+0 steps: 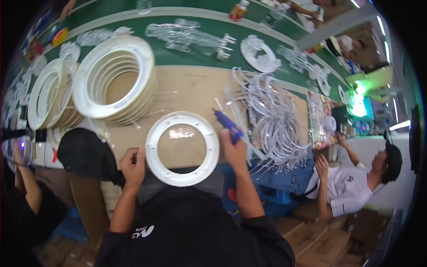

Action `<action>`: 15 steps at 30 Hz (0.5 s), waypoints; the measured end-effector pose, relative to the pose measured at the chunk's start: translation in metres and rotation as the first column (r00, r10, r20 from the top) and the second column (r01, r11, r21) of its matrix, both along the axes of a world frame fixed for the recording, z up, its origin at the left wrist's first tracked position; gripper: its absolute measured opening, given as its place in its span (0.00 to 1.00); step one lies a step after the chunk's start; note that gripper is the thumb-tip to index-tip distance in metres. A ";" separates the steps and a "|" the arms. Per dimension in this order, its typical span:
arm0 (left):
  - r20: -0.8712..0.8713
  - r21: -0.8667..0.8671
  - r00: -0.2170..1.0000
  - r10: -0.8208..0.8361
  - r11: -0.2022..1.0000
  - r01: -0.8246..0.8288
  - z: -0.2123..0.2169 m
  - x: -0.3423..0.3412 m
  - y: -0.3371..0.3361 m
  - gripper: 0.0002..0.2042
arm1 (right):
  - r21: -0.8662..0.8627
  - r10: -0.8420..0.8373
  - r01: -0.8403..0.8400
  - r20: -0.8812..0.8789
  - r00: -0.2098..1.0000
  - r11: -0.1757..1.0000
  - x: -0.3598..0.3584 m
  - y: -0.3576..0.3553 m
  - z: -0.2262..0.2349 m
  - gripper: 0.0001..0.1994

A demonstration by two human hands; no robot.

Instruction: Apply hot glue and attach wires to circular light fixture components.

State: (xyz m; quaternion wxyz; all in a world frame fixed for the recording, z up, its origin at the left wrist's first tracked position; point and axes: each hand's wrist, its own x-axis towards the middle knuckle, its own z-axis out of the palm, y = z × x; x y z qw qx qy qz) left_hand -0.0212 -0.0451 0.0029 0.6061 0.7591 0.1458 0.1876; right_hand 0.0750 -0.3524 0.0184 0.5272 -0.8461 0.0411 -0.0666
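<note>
- The ring (152,151), white and flat, is at the middle of the surface's near edge, its lower part reaching past that edge.
- The left hand (132,164) is just beside the ring's left side, fingers curled with the thumb up; I cannot tell whether they pinch anything or touch the ring.
- The right hand (235,149) has its fingers wrapped around a purple tool (226,121), right of the ring, tip pointing toward the surface's far edge.
- Cardboard (191,93) covers the surface (200,81).
- Toward its left edge stands a stack of rings (84,89), with more rings (38,102) farther left.
- Pale tubes (273,120) lie heaped toward the right edge.
- Beyond the far edge, clear parts (178,36) lie on a green belt (129,33).
</note>
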 end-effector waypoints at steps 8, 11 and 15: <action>-0.129 -0.070 0.985 -0.116 0.992 0.107 0.007 0.012 0.013 0.13 | -0.243 0.278 -0.258 0.054 0.959 0.935 -0.015 -0.023 0.019 0.29; -0.126 -0.091 0.982 -0.137 0.988 0.127 0.008 0.017 0.010 0.12 | -0.158 0.406 -0.401 0.004 0.914 0.902 -0.020 -0.075 0.065 0.22; -0.060 0.007 0.993 -0.103 0.995 0.103 0.018 0.021 -0.002 0.09 | -0.136 -0.164 0.168 0.041 0.986 0.976 0.004 -0.136 0.075 0.13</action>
